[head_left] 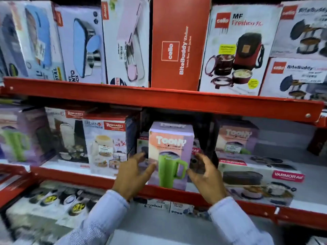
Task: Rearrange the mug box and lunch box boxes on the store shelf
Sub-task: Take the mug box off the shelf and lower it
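A lilac Toony mug box [170,152] with a green mug printed on it stands upright at the front edge of the middle shelf [177,192]. My left hand [134,175] is just to its left, fingers spread, fingertips at or near the box's lower left edge. My right hand [206,177] is just to its right, fingers apart, close to the box's side. Neither hand clasps it. A second Toony mug box [236,137] sits further back on the right, on top of a flat Varmora lunch box box [256,179]. A Rishabh lunch box box [106,145] stands to the left.
The upper shelf [159,98] is packed with lunch box boxes, among them a red Cello BiteBuddy box [178,45] and a Cello MF Fresco box [237,50]. Another green-mug box [19,137] stands far left. The lower shelf holds several more boxes [49,200].
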A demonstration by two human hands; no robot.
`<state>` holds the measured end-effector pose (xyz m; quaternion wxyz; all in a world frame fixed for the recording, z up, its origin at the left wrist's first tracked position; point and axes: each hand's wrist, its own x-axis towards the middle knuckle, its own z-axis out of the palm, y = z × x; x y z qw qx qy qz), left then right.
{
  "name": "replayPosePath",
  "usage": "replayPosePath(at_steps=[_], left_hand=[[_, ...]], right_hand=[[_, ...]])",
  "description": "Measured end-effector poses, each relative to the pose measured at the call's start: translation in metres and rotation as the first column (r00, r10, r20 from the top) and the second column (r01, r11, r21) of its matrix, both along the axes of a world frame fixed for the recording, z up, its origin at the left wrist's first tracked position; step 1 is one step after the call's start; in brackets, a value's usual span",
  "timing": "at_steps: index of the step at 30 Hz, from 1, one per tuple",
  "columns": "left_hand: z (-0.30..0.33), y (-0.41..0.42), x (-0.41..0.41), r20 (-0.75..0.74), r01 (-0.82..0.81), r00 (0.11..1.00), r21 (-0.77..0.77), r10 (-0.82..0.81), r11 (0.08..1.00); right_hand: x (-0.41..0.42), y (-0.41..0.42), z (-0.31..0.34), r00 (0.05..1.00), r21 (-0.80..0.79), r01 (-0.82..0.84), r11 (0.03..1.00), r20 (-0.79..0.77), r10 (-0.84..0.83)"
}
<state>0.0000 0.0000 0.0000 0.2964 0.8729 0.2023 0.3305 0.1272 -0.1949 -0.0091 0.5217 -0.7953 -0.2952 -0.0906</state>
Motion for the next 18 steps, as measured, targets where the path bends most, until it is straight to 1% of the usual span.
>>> replayPosePath(at_steps=[2, 3, 5, 6, 8, 10, 11, 13, 16, 18], left_hand=[[0.001, 0.000, 0.007, 0.000, 0.086, 0.996, -0.133, -0.087, 0.987], [-0.004, 0.002, 0.011, 0.017, 0.126, 0.992, -0.163, -0.125, 0.979], [-0.011, 0.002, 0.019, 0.070, 0.153, 0.987, -0.170, -0.143, 0.973], [-0.011, -0.003, 0.016, 0.105, 0.141, 0.987, -0.183, -0.124, 0.973], [-0.004, -0.016, 0.005, 0.231, 0.144, 0.967, -0.161, -0.105, 0.976], [0.005, -0.027, -0.007, 0.348, 0.184, 0.930, -0.152, -0.121, 0.971], [0.006, -0.033, -0.016, 0.401, 0.211, 0.905, -0.131, -0.143, 0.969], [0.005, -0.043, -0.035, 0.458, 0.222, 0.873, -0.065, -0.169, 0.973], [-0.014, -0.058, -0.062, 0.470, 0.178, 0.865, 0.042, -0.177, 0.983], [-0.035, -0.070, -0.077, 0.448, 0.167, 0.866, 0.155, -0.220, 0.974]], right_hand=[[0.003, 0.007, 0.003, 0.990, -0.042, -0.068, 0.997, -0.130, 0.062], [0.004, 0.009, 0.004, 0.985, -0.026, -0.101, 0.994, -0.145, 0.097], [0.005, 0.010, 0.006, 0.987, 0.040, -0.103, 0.994, -0.123, 0.107], [0.001, 0.008, 0.007, 0.988, 0.067, -0.100, 0.993, -0.109, 0.107], [-0.012, -0.001, 0.011, 0.989, 0.134, -0.121, 0.984, -0.069, 0.131], [-0.028, -0.014, 0.018, 0.989, 0.226, -0.131, 0.965, -0.036, 0.142], [-0.037, -0.023, 0.018, 0.989, 0.272, -0.141, 0.952, -0.009, 0.149], [-0.051, -0.043, 0.015, 0.987, 0.316, -0.157, 0.936, 0.073, 0.141], [-0.069, -0.070, -0.009, 0.974, 0.265, -0.133, 0.955, 0.211, 0.077], [-0.086, -0.084, -0.029, 0.954, 0.206, -0.100, 0.973, 0.299, 0.035]])
